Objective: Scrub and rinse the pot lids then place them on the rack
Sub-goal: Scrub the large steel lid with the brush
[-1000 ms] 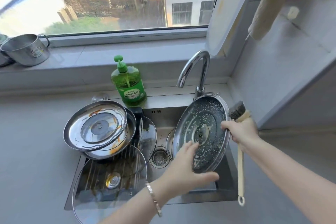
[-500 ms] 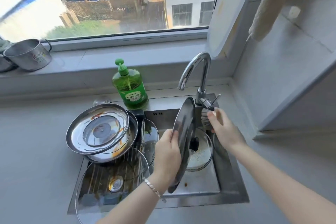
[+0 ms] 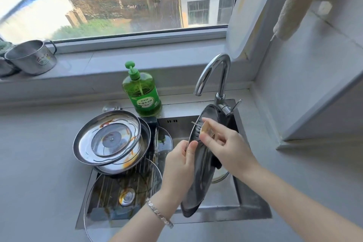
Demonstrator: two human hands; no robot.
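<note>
My left hand (image 3: 179,167) grips the rim of a steel pot lid (image 3: 198,184), held on edge over the sink (image 3: 253,214). My right hand (image 3: 225,143) holds the head of a wooden scrub brush (image 3: 199,130) against the lid's upper face; the brush handle is hidden. Two stacked steel-rimmed lids (image 3: 107,137) with orange stains rest on the rack (image 3: 125,184) across the sink's left half. A large glass lid (image 3: 125,196) lies flat on the rack below them. Another glass lid (image 3: 221,176) lies in the basin behind the held one.
A green dish soap bottle (image 3: 141,92) stands behind the sink, left of the curved faucet (image 3: 216,76). A steel mug (image 3: 31,57) sits on the windowsill at the left. A white board (image 3: 249,10) leans in the right corner. Grey counter (image 3: 35,163) surrounds the sink.
The lid has turned from facing me to standing on edge. My left hand moved from its face to its rim. My right hand brought the brush over onto the lid's upper part.
</note>
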